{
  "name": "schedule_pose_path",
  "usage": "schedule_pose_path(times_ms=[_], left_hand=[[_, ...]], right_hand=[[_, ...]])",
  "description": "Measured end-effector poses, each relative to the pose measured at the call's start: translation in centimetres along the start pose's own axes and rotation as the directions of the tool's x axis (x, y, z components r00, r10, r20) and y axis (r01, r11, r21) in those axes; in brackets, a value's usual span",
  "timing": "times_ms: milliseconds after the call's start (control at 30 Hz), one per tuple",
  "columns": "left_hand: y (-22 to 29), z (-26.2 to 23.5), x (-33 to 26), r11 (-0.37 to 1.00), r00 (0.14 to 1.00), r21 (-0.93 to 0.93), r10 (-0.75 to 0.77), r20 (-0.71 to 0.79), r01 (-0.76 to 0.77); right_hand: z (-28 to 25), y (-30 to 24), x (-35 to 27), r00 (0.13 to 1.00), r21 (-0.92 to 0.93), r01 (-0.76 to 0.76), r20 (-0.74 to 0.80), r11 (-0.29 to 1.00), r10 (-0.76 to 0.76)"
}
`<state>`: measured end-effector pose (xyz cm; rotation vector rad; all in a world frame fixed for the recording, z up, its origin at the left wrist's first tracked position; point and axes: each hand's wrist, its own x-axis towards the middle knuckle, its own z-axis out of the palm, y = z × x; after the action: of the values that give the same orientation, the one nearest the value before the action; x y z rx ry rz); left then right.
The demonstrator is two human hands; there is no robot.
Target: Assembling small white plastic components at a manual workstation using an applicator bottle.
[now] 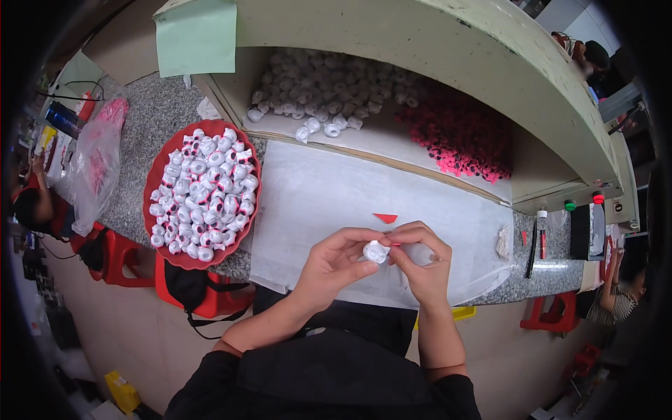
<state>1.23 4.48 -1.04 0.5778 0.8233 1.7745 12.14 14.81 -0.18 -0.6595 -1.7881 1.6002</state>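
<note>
Over the white paper sheet, my left hand pinches a small white cat-head-shaped piece between thumb and fingers. My right hand is closed against the piece's right side, its fingertips gripping a small pinkish-red bit that touches or nearly touches it. Most of that bit is hidden by the fingers. Just beyond my hands a red triangular scrap lies on the sheet. To the left, a red scalloped basin is heaped with similar white pieces that carry pink and black parts.
A shelf box holds plain white pieces and a pile of pink-and-black parts. Pens and a black container stand at right. A plastic bag lies far left. Red stools and other people surround the bench.
</note>
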Motion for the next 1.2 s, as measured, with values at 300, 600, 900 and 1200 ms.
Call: schedule_pose_path(times_ms=[300,600,900,1200], left_hand=[[-0.7,-0.1,-0.6,1.0,0.999,0.013,-0.024,-0.021,0.024],[-0.5,-0.6,-0.6,0.986,0.998,0.157,0.059,-0.031,-0.053],[-0.3,-1.0,-0.9,0.756,0.952,0.587,0.292,0.093,-0.289],[0.4,-1.1,-1.0,0.824,0.953,0.48,0.255,0.163,-0.302]], right_hand=[[0.5,0.7,-1.6,0.987,-0.079,0.093,-0.127,0.993,-0.103],[-0.3,-0.6,-3.0,0.976,0.453,-0.121,-0.106,0.883,0.188],[1.5,-0.7,-2.7,0.969,0.461,-0.219,0.001,0.86,0.246],[1.7,-0.3,-3.0,0.977,0.44,-0.17,-0.043,0.882,0.21]])
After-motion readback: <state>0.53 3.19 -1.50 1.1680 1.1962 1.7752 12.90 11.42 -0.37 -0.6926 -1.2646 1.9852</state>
